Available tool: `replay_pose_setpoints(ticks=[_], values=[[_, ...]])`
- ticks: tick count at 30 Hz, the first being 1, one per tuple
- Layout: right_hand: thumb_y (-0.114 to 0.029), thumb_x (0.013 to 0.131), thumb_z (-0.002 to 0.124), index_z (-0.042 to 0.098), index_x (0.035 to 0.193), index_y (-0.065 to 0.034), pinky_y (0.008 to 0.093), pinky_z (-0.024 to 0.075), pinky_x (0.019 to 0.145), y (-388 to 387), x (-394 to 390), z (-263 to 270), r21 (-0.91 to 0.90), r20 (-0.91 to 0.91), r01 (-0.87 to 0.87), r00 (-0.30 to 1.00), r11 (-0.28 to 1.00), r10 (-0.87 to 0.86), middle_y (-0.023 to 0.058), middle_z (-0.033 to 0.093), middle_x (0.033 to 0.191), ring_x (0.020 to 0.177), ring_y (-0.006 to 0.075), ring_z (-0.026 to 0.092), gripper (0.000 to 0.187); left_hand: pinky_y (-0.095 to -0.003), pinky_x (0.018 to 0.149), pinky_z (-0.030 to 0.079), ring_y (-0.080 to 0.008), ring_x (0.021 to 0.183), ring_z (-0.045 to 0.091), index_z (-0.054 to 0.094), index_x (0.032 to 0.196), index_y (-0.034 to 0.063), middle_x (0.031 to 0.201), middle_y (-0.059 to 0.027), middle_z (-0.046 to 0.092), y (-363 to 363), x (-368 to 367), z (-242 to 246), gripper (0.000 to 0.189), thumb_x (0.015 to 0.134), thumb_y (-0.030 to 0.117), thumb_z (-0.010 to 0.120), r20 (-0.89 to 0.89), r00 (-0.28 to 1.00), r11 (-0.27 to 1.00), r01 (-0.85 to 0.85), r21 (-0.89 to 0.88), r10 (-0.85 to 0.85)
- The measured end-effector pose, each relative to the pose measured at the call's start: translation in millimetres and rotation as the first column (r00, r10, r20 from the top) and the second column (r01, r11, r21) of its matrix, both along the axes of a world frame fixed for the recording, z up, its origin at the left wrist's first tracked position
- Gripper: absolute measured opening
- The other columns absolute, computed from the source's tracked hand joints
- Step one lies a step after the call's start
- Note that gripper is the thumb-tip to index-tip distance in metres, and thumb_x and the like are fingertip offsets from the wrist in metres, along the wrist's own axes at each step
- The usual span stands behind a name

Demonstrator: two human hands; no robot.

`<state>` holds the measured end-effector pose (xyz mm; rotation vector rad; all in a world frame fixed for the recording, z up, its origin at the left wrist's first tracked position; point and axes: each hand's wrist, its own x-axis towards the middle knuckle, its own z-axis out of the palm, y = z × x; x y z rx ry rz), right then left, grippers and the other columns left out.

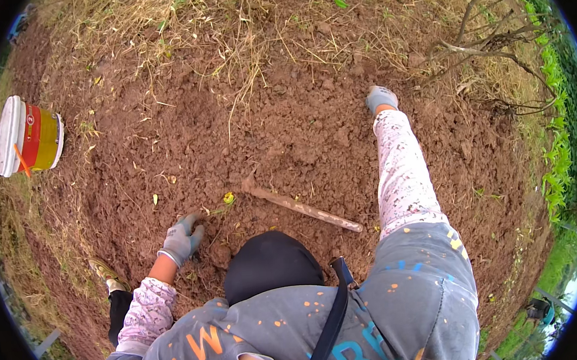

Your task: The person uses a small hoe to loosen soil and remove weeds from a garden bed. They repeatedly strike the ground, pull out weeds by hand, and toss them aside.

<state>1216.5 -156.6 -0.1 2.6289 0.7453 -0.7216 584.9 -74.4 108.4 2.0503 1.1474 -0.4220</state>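
My left hand (pixel 181 240), in a grey work glove, is low over the loose reddish-brown soil (pixel 285 140). Its thumb and fingers are apart, and I see nothing held in them. Far out to the right, my gloved right hand (pixel 382 97) reaches down to the soil, its fingers turned away and mostly hidden. Between my hands lies a short-handled hoe (pixel 303 206), caked with soil, its head towards the left and its wooden handle slanting down to the right. Neither hand touches it. A small yellow flower or leaf (pixel 228 198) lies near the hoe head.
A lidded plastic bucket (pixel 39 134) with a red and yellow label stands at the left. Dry grass (pixel 239 48) covers the ground ahead. Bare woody branches (pixel 485 48) stick out at the upper right. Another person (pixel 541 309) is far off at the lower right.
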Motion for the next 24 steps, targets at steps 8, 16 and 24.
replay_pose_setpoints(ticks=[8,16,24], values=[[-0.031,0.094,0.060,0.066,0.122,-0.0036,0.0375,0.0499,0.087,-52,5,-11,0.788,-0.325,0.448,0.885,0.421,-0.334,0.0130,0.071,0.109,0.100,0.0264,0.066,0.039,-0.0394,0.091,0.050,-0.0352,0.106,0.064,0.059,0.123,0.0046,0.114,-0.0237,0.065,13,4,-7,0.038,0.090,0.023,0.060,0.035,0.999,0.997,-0.012,-0.080,0.015],[-0.019,0.094,0.054,0.050,0.138,-0.0051,0.0300,0.0568,0.080,-30,-248,136,0.699,-0.681,0.301,0.556,0.649,0.476,0.0139,0.054,0.138,0.100,0.0198,0.065,0.047,-0.0346,0.087,0.054,-0.0260,0.113,0.063,0.054,0.130,0.0019,0.114,-0.0173,0.066,-28,118,9,0.042,0.095,0.024,0.061,0.442,0.746,0.785,-0.172,-0.595,0.498],[-0.029,0.093,0.064,0.027,0.152,-0.0032,0.0328,0.0513,0.087,-83,-321,122,0.390,-0.913,0.648,0.180,0.654,0.366,0.0131,0.061,0.120,0.105,0.0217,0.061,0.075,-0.0248,0.063,0.057,-0.0171,0.083,0.068,0.057,0.123,0.0006,0.101,-0.0114,0.067,-38,126,33,0.030,0.101,0.019,0.046,0.145,0.528,0.419,-0.446,-0.791,0.837]])
